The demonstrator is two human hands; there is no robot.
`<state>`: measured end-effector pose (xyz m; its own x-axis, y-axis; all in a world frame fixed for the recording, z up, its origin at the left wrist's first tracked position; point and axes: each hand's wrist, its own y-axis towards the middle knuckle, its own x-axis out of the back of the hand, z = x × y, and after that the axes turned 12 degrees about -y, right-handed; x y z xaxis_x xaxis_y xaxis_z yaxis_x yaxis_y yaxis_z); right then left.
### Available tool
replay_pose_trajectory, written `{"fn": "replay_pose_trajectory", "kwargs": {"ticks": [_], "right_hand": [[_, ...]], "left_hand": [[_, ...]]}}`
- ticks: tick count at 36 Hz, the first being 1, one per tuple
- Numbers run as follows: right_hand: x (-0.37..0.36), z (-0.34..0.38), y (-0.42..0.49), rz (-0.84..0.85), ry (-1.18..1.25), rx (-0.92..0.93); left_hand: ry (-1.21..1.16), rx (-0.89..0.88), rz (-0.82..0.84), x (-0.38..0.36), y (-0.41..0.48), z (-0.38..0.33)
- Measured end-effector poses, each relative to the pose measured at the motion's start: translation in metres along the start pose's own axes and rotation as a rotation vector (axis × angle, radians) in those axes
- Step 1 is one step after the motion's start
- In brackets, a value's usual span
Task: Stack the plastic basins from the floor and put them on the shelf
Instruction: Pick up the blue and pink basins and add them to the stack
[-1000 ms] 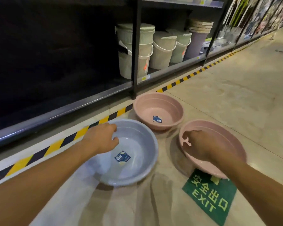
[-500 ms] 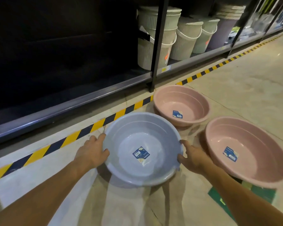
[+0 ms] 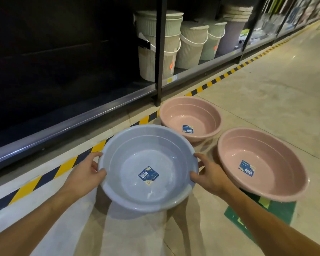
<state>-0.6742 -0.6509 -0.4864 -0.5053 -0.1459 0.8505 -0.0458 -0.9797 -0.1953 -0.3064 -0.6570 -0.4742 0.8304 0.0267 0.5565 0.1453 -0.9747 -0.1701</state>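
Note:
A blue-grey plastic basin (image 3: 131, 156) with a blue label inside is lifted a little off the floor, its shadow below it. My left hand (image 3: 83, 175) grips its left rim and my right hand (image 3: 210, 175) grips its right rim. A smaller pink basin (image 3: 201, 112) sits on the floor beyond it, near the shelf post. A larger pink basin (image 3: 277, 159) lies on the floor to the right, partly over a green floor sign. The low dark shelf (image 3: 72, 122) runs along the left.
Ribbed white and pale buckets (image 3: 190, 45) stand on the shelf section beyond the black upright post (image 3: 160, 52). Yellow-black hazard tape (image 3: 63, 166) lines the floor along the shelf. A green EXIT sticker (image 3: 277, 211) lies at the right. The aisle floor stretches to the right.
My right hand left the large pink basin and took the blue basin's right rim. Both hands have since raised the blue basin off the floor, and the view has shifted left.

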Motion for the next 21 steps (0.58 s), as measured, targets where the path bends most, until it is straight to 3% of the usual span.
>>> {"fn": "replay_pose_trajectory", "kwargs": {"ticks": [9,21], "right_hand": [[0.075,-0.013,-0.031,-0.113,0.003,-0.047],[0.276,-0.047,-0.103,-0.267,-0.223,-0.248]], "left_hand": [[-0.075,-0.144,0.053,-0.005,0.004,-0.077],[-0.068,-0.385,0.281,-0.062,0.005,-0.254]]}}
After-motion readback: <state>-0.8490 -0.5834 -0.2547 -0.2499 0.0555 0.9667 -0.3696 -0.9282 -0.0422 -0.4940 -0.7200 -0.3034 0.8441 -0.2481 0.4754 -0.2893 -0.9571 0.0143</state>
